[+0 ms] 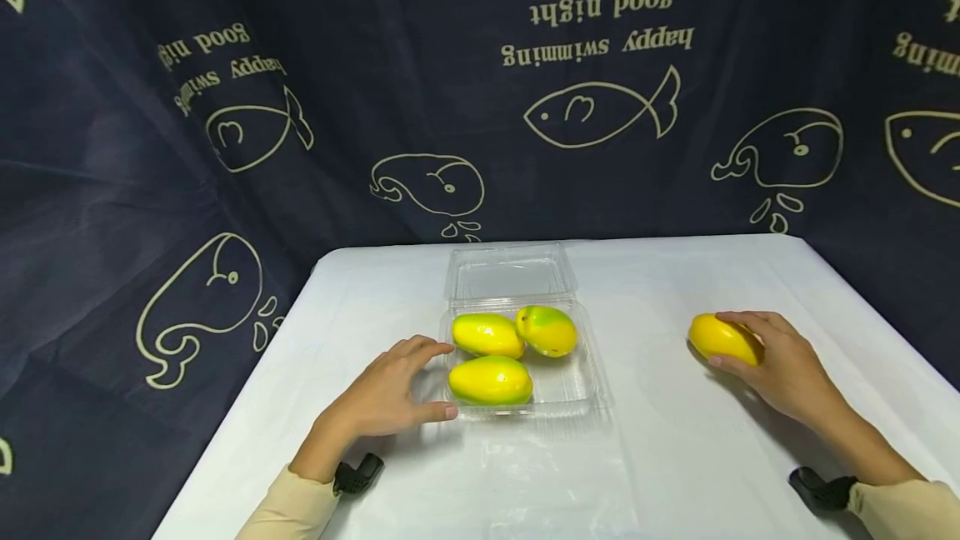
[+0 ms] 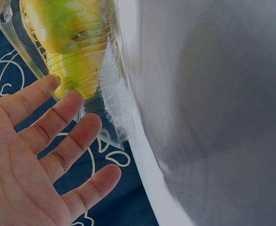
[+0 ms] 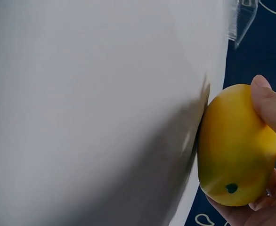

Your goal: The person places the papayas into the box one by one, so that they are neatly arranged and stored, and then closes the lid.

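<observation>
Three yellow-green mangoes lie in a clear plastic clamshell box [image 1: 573,386]: one mango [image 1: 487,334] at the back left, one [image 1: 547,332] at the back right and one [image 1: 491,382] along the front. At the box's left side is my left hand [image 1: 393,390], thumb and fingers spread around that edge and holding nothing; its fingertips overlap the box wall in the left wrist view. Off to the right, my right hand [image 1: 780,365] grips a yellow mango [image 3: 237,146] between thumb and fingers, low over the table. A dark stem spot shows on this mango's end.
The box's lid [image 1: 513,273] is folded back toward the rear of the white-covered table [image 1: 675,457]. A dark blue curtain [image 1: 420,107] with fish and whale drawings hangs behind and at the sides. Each wrist wears a black strap.
</observation>
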Motion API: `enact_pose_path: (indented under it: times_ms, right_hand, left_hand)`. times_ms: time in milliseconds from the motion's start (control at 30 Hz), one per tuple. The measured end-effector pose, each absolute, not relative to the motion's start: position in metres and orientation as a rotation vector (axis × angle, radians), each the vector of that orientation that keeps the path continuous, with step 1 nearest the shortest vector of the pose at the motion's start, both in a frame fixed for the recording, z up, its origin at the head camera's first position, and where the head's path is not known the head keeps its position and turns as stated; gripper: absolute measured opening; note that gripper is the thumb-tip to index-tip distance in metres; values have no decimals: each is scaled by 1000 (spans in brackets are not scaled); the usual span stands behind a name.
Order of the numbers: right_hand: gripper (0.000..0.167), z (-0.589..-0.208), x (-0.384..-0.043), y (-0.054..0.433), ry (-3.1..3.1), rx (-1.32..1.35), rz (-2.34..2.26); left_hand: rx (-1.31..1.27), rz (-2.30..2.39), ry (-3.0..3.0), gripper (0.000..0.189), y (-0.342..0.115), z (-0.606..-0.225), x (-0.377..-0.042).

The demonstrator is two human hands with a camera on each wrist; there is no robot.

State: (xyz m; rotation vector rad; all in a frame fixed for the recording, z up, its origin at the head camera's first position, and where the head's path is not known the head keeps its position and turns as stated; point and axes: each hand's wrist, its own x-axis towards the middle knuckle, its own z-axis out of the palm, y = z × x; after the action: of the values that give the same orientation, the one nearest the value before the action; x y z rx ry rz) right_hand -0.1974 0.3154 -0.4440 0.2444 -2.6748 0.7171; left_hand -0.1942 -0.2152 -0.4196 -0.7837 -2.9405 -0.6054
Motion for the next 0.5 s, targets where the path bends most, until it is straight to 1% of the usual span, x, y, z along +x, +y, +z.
enact_pose_path:
  times_ms: [500]
  right_hand:
    - [62,-441,-195,313,-2665,196,729]
  left_hand:
    - [-751,-575,-2965,86,-216,-421,-195]
